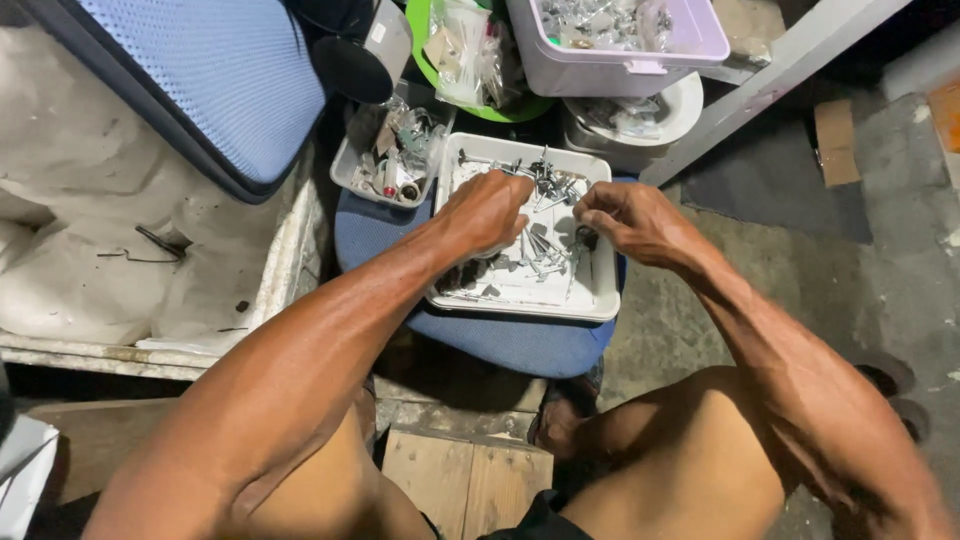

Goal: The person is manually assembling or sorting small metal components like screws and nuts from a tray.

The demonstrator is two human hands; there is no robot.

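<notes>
Lilac bin [620, 60], green bowl [425, 40] — blue cushion [200, 80] lies left.

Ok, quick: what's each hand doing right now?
Left hand: curled over the white tray of metal screws; contents cannot be told.
Right hand: fingers pinched closed, apparently on a small dark piece.

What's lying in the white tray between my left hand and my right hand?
In the head view, a loose heap of thin silver metal screws and nails lies in the shallow white rectangular tray, between the left hand and the right hand.
</notes>
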